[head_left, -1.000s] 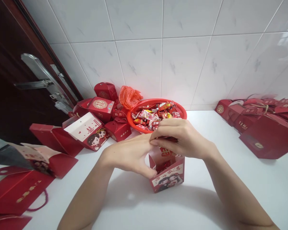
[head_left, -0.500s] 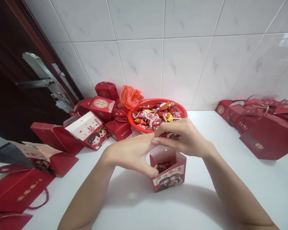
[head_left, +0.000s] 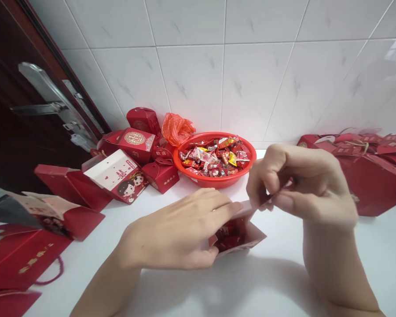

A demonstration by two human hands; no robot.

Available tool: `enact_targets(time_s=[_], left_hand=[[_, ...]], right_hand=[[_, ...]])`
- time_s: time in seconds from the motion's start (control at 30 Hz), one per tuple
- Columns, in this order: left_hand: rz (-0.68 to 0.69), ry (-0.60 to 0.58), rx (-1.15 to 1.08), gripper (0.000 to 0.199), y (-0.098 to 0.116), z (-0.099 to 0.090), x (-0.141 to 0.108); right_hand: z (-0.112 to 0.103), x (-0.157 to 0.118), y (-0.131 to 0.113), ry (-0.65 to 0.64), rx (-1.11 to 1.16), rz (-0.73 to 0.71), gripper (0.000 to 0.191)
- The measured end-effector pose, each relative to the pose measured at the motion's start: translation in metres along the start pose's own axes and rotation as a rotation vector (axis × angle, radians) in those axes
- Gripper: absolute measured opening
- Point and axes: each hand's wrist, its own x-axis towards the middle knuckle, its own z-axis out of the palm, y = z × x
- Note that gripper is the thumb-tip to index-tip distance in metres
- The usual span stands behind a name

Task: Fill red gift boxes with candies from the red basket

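Note:
A small red-and-white paper gift box [head_left: 252, 233] stands with its top open on the white table in front of me. Red-wrapped sweets [head_left: 229, 237] lie inside it. My left hand [head_left: 181, 229] holds the box at its left side, thumb low at the near edge and fingers across the far side. Just above the box's right side, my right hand [head_left: 300, 185] is closed in a pinch. A dark red bit shows between its fingertips, but they mostly hide it, and I cannot tell whether it is part of the box.
Behind the box, a red plastic basket [head_left: 214, 178] holds many wrapped sweets, with a crumpled red plastic bag [head_left: 177, 129] beside it. Red gift boxes [head_left: 137, 143] crowd the left side; more red boxes [head_left: 376, 176] stand at the right. A tiled wall [head_left: 188, 88] rises behind.
My right hand has moved right, away from my left hand, and turned. My left hand has shifted further over the box, which has turned and tilted. The view has shifted slightly.

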Motion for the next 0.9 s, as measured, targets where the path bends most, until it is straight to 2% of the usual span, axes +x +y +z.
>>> enact_targets(time_s=[0.1,0.23,0.43,0.6,0.77,0.9], left_hand=[[-0.021,0.038,0.066,0.053,0.008,0.004,-0.005],[-0.017,0.048,0.136,0.037,0.015,0.010,-0.005],[-0.033,0.008,0.118,0.011,0.016,0.008,0.001],[-0.079,0.000,0.084,0.005,0.013,0.004,0.002],[-0.100,-0.020,0.071,0.013,0.012,0.003,0.001],[-0.077,-0.011,0.071,0.017,0.013,0.006,-0.002]], right_hand=[[-0.004,-0.004,-0.006,-0.110,-0.078,-0.039,0.008],[-0.008,-0.002,-0.012,-0.251,-0.094,-0.144,0.016],[-0.005,0.003,-0.020,-0.420,-0.206,-0.132,0.022],[0.010,0.003,-0.018,-0.458,-0.347,-0.099,0.025],[0.019,-0.002,-0.017,-0.437,-0.494,-0.062,0.024],[0.018,-0.006,-0.023,-0.434,-0.529,-0.028,0.020]])
